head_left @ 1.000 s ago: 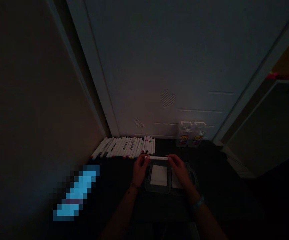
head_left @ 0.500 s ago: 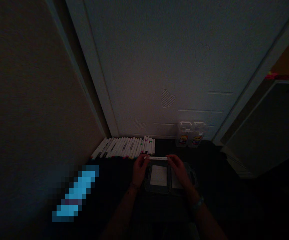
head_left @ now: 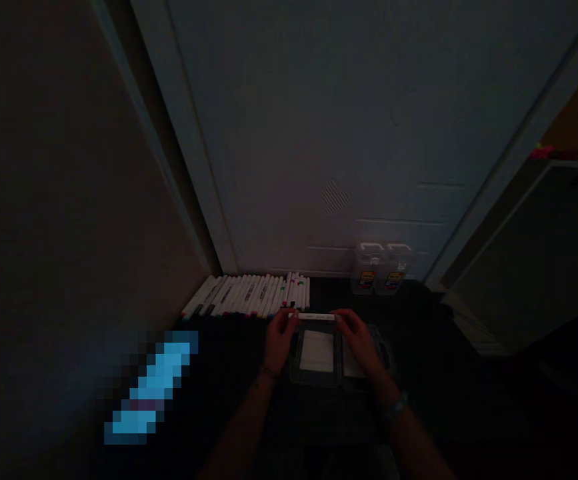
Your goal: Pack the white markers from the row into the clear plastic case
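Between my two hands a white marker (head_left: 317, 317) is held level, its barrel bearing small dark print. My left hand (head_left: 279, 337) pinches its left end, and my right hand (head_left: 356, 333) pinches the right end. Just below the marker lies an open clear plastic case (head_left: 315, 382) with two halves. A white paper insert (head_left: 317, 352) sits in its left half; my right hand and wrist partly cover the pale insert in the right half. Beyond my left hand, a row of white markers (head_left: 249, 295) with differently coloured ends lies side by side.
Two clear plastic cases with handles and colourful labels (head_left: 367, 280) stand upright against the white embossed panel (head_left: 289, 167) at the back. A wall (head_left: 69, 167) rises on the left. A pixelated bright blue patch (head_left: 153, 387) covers something at lower left. The scene is very dark.
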{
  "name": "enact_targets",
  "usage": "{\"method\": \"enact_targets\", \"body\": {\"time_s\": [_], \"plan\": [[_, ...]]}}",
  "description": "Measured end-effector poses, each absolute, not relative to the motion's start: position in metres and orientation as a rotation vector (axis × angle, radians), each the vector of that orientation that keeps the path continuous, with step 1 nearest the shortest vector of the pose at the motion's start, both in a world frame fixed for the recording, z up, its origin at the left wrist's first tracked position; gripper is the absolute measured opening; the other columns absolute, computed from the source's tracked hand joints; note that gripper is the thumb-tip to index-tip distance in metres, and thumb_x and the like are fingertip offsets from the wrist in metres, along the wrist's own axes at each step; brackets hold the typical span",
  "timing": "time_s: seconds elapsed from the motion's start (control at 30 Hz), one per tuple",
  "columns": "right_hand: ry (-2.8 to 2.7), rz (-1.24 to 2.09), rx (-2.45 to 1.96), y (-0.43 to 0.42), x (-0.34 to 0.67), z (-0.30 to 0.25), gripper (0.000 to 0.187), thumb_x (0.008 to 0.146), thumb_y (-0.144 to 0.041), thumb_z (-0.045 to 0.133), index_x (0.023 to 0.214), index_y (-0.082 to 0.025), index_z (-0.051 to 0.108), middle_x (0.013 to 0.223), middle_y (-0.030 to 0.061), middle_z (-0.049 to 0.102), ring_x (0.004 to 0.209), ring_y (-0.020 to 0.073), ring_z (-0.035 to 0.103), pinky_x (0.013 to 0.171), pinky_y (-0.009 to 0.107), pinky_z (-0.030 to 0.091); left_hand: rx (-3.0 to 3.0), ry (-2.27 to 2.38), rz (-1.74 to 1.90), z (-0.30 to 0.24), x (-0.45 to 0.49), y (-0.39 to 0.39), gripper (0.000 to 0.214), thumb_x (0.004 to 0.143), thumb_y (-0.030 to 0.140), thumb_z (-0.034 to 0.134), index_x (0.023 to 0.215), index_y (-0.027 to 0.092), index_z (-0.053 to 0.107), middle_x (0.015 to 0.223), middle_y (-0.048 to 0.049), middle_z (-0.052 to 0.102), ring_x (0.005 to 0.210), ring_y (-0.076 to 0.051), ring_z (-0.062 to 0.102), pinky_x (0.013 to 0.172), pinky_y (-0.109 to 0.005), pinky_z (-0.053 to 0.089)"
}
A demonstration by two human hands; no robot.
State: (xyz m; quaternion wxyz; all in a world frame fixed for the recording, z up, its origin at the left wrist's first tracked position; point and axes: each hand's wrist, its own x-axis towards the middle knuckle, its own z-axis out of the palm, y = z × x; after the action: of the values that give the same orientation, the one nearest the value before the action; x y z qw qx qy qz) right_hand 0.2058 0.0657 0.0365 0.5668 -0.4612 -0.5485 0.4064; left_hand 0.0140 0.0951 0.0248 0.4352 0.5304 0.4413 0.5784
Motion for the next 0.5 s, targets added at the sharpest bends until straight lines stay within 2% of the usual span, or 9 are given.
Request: {"method": "enact_targets", "body": {"time_s": [0.5], "plan": [[-1.273, 0.944, -1.084, 0.0656, 0.2054, 0.0363, 0.029, 0.081, -0.046, 0.055, 0.096, -0.023, 0.062, 0.097, 0.0042, 0.064, 0.091, 0.0207, 0.058, 0.080, 0.032, 0.045, 1.379, 1.092, 1.456, 0.0272, 0.0137, 0.0939, 0.024, 0.079, 0.038, 0.057, 0.088, 0.017, 0.059, 0.079, -0.0012, 0.060, 0.075, -0.014, 0.056, 0.068, -0.022, 0.042]]}}
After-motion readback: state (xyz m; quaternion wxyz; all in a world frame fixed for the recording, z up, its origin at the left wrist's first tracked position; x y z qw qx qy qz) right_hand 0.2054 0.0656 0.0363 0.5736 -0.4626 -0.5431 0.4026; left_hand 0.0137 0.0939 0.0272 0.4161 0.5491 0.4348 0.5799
